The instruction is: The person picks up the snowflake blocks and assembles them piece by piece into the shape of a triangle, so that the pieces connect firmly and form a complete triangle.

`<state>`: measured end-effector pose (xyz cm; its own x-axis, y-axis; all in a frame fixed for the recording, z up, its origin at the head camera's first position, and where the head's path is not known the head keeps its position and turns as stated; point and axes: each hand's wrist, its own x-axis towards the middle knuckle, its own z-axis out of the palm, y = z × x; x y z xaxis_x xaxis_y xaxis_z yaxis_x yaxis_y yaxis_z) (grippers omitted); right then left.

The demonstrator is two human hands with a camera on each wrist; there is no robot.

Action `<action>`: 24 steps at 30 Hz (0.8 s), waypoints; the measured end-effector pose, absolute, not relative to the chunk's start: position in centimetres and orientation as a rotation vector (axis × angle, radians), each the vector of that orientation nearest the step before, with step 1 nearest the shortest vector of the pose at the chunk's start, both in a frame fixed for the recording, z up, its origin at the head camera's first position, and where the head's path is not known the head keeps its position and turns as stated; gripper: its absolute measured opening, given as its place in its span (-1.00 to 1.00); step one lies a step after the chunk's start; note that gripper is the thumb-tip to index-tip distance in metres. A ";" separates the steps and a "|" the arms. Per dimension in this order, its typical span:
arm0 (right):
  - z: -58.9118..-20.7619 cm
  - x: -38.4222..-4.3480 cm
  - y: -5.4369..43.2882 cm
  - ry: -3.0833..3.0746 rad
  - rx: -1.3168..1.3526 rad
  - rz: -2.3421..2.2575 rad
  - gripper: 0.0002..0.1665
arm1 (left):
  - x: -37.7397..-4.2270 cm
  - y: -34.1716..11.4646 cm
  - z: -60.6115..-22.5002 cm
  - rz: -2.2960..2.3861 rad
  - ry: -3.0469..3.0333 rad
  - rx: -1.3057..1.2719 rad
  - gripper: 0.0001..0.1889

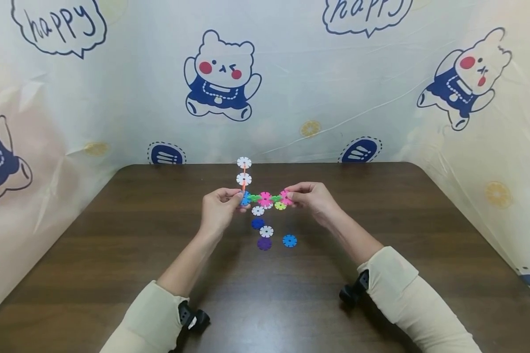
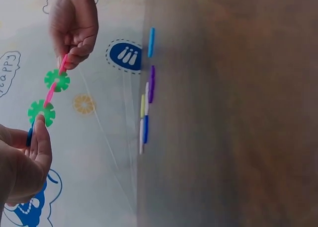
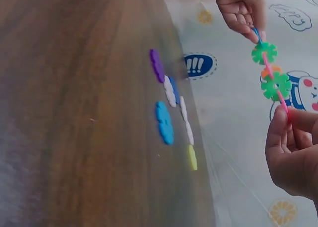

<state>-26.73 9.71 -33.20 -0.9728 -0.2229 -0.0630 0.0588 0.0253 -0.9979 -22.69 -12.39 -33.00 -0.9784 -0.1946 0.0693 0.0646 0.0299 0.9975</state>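
A chain of notched snowflake discs is held up above the table between both hands. My left hand pinches its blue disc. From there a green disc, a pink disc and another green disc run across, set crosswise into each other's slots. At the far end, my right hand pinches a second pink disc between thumb and fingers. White discs joined by orange discs seen edge-on rise in line from the blue disc.
Loose discs lie on the brown table below the hands: a purple one, a light blue one, a dark blue one, a yellow-green one and several white ones. A printed curtain hangs behind the table.
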 end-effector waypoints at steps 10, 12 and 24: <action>-34.7 -29.2 9.6 2.044 -0.224 -2.071 -0.65 | -22.4 -13.6 -31.7 -2.070 -2.021 0.126 -0.79; -35.3 -30.0 9.4 2.164 -0.218 -1.976 -0.68 | -22.2 -13.7 -31.5 -2.076 -2.009 0.123 -0.79; -37.6 -33.5 8.2 2.776 -0.394 -1.102 -0.56 | -22.1 -15.0 -31.0 -2.095 -1.918 0.145 -0.78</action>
